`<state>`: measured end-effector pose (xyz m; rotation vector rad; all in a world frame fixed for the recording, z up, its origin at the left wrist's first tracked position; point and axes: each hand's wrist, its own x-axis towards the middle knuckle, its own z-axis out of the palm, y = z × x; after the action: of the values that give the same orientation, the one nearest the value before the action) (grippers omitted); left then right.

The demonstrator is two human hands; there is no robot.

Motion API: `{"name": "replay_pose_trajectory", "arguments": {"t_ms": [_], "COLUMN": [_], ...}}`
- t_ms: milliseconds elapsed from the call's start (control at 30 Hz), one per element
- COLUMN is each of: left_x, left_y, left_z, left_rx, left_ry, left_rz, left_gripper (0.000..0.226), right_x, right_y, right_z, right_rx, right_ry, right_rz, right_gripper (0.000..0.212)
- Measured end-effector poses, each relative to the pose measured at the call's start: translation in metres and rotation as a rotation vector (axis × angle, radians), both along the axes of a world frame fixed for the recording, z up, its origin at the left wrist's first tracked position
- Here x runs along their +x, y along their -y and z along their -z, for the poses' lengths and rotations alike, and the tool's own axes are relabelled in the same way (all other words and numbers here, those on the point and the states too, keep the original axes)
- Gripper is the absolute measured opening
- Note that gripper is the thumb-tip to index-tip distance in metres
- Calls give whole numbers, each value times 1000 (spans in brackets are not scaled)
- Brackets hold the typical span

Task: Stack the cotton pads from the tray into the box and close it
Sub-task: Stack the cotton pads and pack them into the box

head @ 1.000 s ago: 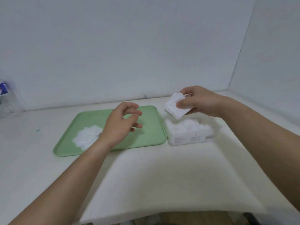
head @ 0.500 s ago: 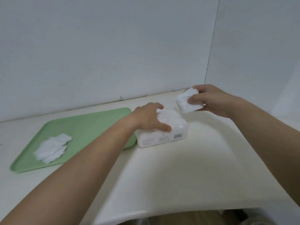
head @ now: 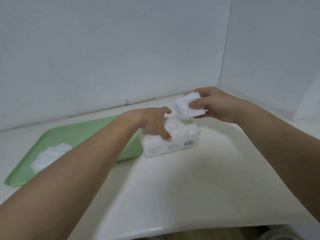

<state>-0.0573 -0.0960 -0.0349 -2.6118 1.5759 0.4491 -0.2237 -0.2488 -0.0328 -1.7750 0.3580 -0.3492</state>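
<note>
Cotton pads (head: 50, 154): pile on green tray (head: 83, 134), left. Box (head: 173, 148) just right of tray, filled. Left hand (head: 152, 122) presses fingers into it; right hand (head: 220, 106) pinches a stack (head: 187, 108) above its far edge.

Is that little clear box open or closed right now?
Open. The box has no lid over it; cotton pads bulge above its rim and the left hand reaches into them.
</note>
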Motion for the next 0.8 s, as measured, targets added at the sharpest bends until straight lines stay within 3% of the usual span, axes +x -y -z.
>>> {"name": "replay_pose_trajectory", "arguments": {"t_ms": [200, 333, 467, 567, 633, 800], "left_x": [-1, -6, -5, -1, 0, 5], "left_y": [22, 26, 22, 19, 19, 17], "left_z": [-1, 6, 11, 13, 14, 14], "left_rx": [157, 151, 14, -62, -104, -120], "left_ry": [63, -15, -30, 44, 76, 114], "left_rz": [6, -21, -1, 41, 77, 116], "left_gripper": [115, 49, 56, 39, 39, 37], "right_x": [6, 9, 13, 16, 17, 25], "right_y": [-9, -10, -15, -21, -23, -27], "right_z": [-4, -4, 1, 3, 4, 9], "right_rx": [30, 66, 50, 82, 91, 12], "right_ry": [8, 1, -3, -47, -88, -106], "right_rz": [-52, -121, -198, -273, -311, -249], "right_gripper": [25, 31, 31, 32, 35, 33]}}
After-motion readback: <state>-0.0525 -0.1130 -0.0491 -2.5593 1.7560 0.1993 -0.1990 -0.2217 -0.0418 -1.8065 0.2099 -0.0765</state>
